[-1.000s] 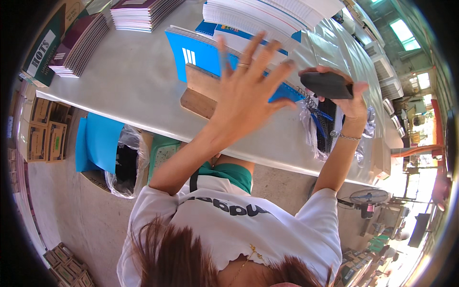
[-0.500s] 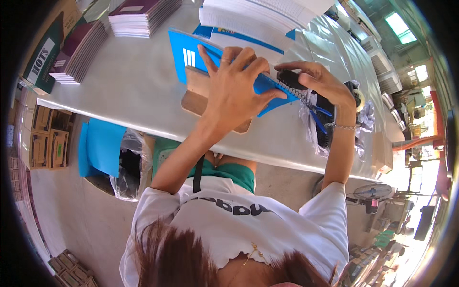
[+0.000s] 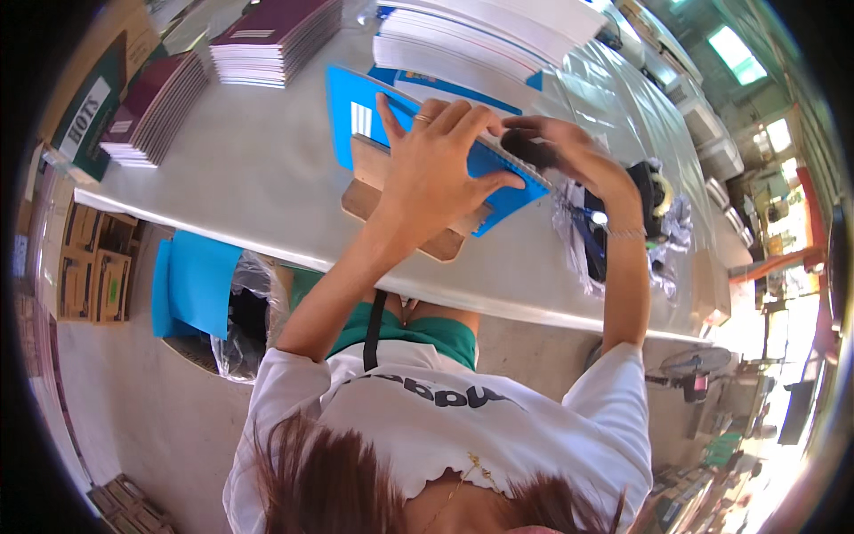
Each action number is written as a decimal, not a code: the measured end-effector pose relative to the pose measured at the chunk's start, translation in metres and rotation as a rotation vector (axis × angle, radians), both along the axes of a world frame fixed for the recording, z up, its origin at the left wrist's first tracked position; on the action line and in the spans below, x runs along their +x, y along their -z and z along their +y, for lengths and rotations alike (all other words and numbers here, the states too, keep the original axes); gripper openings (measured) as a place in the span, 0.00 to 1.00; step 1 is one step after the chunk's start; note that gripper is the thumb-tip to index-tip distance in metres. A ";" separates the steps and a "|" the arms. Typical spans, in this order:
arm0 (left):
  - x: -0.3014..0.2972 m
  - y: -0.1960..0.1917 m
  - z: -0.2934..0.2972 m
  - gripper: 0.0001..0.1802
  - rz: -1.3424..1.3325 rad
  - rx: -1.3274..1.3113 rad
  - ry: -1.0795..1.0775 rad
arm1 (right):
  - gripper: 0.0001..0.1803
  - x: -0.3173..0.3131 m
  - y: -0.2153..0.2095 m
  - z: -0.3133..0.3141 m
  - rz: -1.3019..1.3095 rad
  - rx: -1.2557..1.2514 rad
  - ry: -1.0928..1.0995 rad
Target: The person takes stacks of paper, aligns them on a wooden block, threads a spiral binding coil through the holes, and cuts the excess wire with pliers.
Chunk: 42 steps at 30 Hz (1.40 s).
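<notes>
A blue-covered notebook (image 3: 487, 158) leans upright against a small wooden stand (image 3: 368, 162) on the table. My left hand (image 3: 427, 165) grips its upper edge, with fingers spread along the top and the thumb pressed on the blue cover near the right end. In my right hand (image 3: 583, 158) is a dark rounded object (image 3: 527, 149), held against the notebook's bound edge; motion blurs it and its kind does not show. Near my right wrist lie blue-handled pliers (image 3: 584, 216), beside crumpled clear plastic.
A tall stack of white-paged books (image 3: 471, 49) stands behind the notebook. Maroon booklets (image 3: 276, 40) are piled at the far left, beside a green and brown carton (image 3: 84, 125). Below the table edge, blue sheets (image 3: 200, 280) hang over a plastic-lined box. A tape roll (image 3: 661, 194) sits right.
My right hand has slid left and up along the notebook's edge with the dark object. The left hand keeps its grip. The whole view has shifted slightly.
</notes>
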<state>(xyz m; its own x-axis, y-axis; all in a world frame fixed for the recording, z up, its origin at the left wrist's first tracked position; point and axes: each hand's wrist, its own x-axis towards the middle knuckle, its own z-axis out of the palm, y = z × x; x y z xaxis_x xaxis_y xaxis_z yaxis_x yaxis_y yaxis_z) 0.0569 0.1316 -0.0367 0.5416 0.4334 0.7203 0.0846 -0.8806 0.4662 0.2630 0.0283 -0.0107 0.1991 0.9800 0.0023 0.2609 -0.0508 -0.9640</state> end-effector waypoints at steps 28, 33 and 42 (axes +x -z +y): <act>-0.016 0.025 0.046 0.25 -0.104 0.074 -0.170 | 0.34 -0.016 -0.039 0.040 -0.198 -0.249 -0.366; -0.012 0.017 0.044 0.25 -0.083 0.060 -0.150 | 0.36 0.031 0.007 0.036 0.028 -0.160 -0.281; -0.014 0.027 0.052 0.26 -0.174 0.088 -0.127 | 0.41 -0.016 0.031 0.020 0.257 -0.165 0.057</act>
